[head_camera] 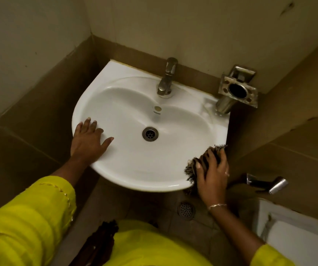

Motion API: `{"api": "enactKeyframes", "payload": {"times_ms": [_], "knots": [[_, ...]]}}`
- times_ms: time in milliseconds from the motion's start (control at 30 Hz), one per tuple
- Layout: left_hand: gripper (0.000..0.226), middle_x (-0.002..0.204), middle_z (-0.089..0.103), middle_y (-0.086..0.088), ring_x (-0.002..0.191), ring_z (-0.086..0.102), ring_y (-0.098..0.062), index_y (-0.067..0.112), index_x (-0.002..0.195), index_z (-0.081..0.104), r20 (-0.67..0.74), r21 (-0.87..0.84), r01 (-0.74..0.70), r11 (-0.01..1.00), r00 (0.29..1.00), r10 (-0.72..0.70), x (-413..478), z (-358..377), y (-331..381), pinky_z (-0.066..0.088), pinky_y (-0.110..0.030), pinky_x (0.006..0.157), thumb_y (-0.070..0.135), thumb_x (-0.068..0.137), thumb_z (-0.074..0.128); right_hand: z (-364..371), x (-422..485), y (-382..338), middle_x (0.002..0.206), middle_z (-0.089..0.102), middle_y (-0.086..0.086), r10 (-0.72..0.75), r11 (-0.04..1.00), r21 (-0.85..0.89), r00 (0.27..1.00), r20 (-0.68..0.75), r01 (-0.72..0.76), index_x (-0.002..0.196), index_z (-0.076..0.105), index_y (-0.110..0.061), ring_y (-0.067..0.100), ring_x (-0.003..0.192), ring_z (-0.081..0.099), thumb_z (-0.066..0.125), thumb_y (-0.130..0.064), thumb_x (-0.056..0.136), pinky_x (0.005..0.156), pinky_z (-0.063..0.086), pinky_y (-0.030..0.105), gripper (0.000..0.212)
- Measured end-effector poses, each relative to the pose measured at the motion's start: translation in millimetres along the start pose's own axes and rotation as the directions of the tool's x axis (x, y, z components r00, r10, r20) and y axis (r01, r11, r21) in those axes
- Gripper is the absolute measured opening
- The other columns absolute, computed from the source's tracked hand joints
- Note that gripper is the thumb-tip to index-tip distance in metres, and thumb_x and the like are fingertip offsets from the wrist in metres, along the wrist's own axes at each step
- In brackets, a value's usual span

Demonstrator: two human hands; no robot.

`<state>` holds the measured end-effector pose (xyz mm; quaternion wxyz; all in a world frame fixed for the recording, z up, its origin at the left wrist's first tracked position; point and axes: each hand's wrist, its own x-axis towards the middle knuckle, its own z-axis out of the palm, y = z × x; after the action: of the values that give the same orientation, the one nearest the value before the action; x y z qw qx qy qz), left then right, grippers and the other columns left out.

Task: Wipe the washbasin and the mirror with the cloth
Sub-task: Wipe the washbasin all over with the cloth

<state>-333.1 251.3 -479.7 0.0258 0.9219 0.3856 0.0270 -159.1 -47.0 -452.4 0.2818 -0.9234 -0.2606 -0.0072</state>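
A white washbasin (135, 166) is fixed to the tiled wall, with a metal tap (166, 79) at its back and a drain (150, 133) in the bowl. My left hand (89, 140) lies flat on the basin's left rim, fingers spread and holding nothing. My right hand (213, 174) presses a dark frayed cloth (191, 168) against the basin's right front edge. Part of the cloth is hidden under the hand. No mirror is in view.
A metal holder (237, 89) hangs on the wall at the basin's back right corner. A spray handle (265, 183) is mounted on the right wall. A white toilet (292, 235) stands at lower right. A floor drain (186, 210) lies below the basin.
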Motion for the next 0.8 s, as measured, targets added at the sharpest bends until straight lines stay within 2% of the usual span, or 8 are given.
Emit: {"api": "enactKeyframes", "payload": {"times_ms": [100,167,300,467,567,700,800], "knots": [[0.069,0.142,0.042,-0.021,0.139,0.024,-0.032,0.006,0.116,0.062,0.004,-0.002,-0.011,1.000,1.000,0.011,0.5,-0.3,0.5,0.008,-0.042,0.112,0.055,0.080,0.031,11.8,0.4,-23.4,0.154,-0.010,0.019,0.329,0.944,-0.041,0.939,0.100,-0.327,0.146,0.013,-0.007,0.035,0.142,-0.001,0.050,-0.031,0.092,0.109,0.022,0.049,0.070],[0.068,0.140,0.045,-0.022,0.138,0.026,-0.034,0.004,0.114,0.063,0.014,0.005,-0.017,1.000,1.000,0.017,1.0,-0.2,0.5,0.009,-0.043,0.112,0.054,0.079,0.033,18.4,3.0,-27.2,0.153,-0.014,0.021,0.402,0.915,-0.067,0.910,0.101,-0.397,0.147,0.005,-0.004,0.037,0.142,-0.006,0.052,-0.025,0.091,0.111,0.020,0.048,0.076],[0.067,0.135,0.049,-0.025,0.134,0.034,-0.038,0.001,0.109,0.066,0.026,0.028,-0.030,0.999,0.999,0.030,1.2,3.3,-1.9,0.012,-0.046,0.111,0.053,0.079,0.035,27.8,13.6,-15.4,0.153,-0.007,0.025,0.347,0.931,-0.155,0.933,0.097,-0.330,0.146,0.005,-0.001,0.042,0.140,-0.002,0.050,-0.016,0.090,0.114,0.015,0.047,0.074],[0.063,0.132,0.051,-0.027,0.131,0.038,-0.040,0.000,0.108,0.066,0.055,0.047,-0.031,0.998,0.998,0.028,2.4,4.2,-0.5,0.013,-0.046,0.110,0.049,0.076,0.042,23.1,52.5,10.4,0.152,-0.006,0.026,0.223,0.937,-0.305,0.965,0.141,-0.172,0.146,0.001,-0.001,0.043,0.140,-0.002,0.044,-0.017,0.093,0.115,0.013,0.047,0.070],[0.067,0.130,0.053,-0.027,0.130,0.040,-0.039,0.001,0.107,0.067,0.081,0.059,-0.027,0.998,0.997,0.022,3.7,4.7,-2.2,0.012,-0.044,0.109,0.052,0.077,0.037,20.0,74.5,18.8,0.153,-0.004,0.026,0.150,0.935,-0.345,0.973,0.177,-0.081,0.146,0.002,-0.001,0.042,0.141,-0.002,0.041,-0.022,0.094,0.115,0.011,0.046,0.068],[0.074,0.126,0.057,-0.025,0.125,0.046,-0.038,0.004,0.105,0.068,0.077,0.023,-0.046,0.999,0.996,0.044,2.3,1.2,-1.1,0.004,-0.033,0.111,0.058,0.076,0.026,19.4,104.8,27.0,0.147,0.015,0.034,0.053,0.935,-0.356,0.987,0.150,0.004,0.142,0.021,0.005,0.051,0.135,0.015,0.052,-0.018,0.090,0.110,0.019,0.053,0.065],[0.075,0.133,0.053,-0.019,0.130,0.043,-0.032,0.008,0.111,0.066,0.044,-0.071,-0.094,0.993,0.994,0.097,2.3,-1.7,-1.7,0.015,-0.040,0.110,0.062,0.077,0.027,25.5,129.0,31.4,0.137,0.031,0.041,0.052,0.928,-0.372,0.992,0.112,-0.007,0.135,0.035,0.009,0.059,0.125,0.029,0.060,-0.018,0.085,0.103,0.027,0.059,0.062]]}}
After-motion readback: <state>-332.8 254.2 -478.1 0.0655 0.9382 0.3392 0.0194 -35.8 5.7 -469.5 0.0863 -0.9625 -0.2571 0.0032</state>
